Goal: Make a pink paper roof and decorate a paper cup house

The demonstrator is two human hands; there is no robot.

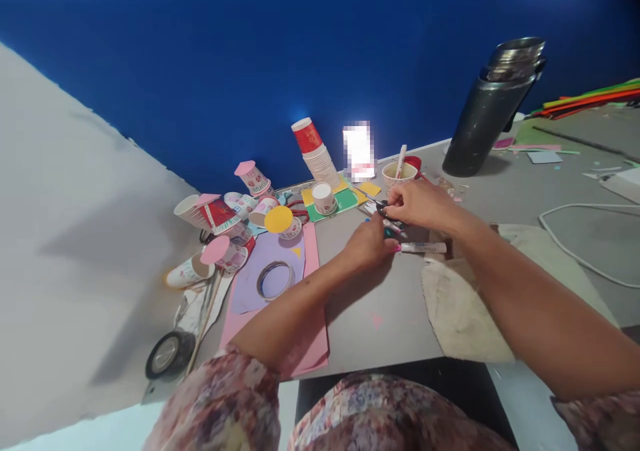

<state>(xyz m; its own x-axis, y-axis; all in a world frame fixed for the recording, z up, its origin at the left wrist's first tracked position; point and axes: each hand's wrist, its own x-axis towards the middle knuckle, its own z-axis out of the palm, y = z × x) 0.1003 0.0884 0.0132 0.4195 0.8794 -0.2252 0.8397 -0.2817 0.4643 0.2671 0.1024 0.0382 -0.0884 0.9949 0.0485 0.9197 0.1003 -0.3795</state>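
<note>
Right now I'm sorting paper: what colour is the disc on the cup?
Yellow disc, head view.

Both hands meet mid-counter (400, 317). Right hand (420, 204) closed on the black handles of scissors (376, 203), blades pointing left. Left hand (367, 244) curled just below it, fingertips at a small teal piece, too small to identify. Glue stick (423, 247) lies flat just right of left hand. Roll of clear tape (275, 279) sits on purple paper (260, 264) over pink sheet (310, 344). Paper cups (235, 221) clustered far left, stack of cups (317, 154) behind. Dark steel flask (493, 107) upright at right rear. Beige cloth (465, 311) under right forearm.
</note>
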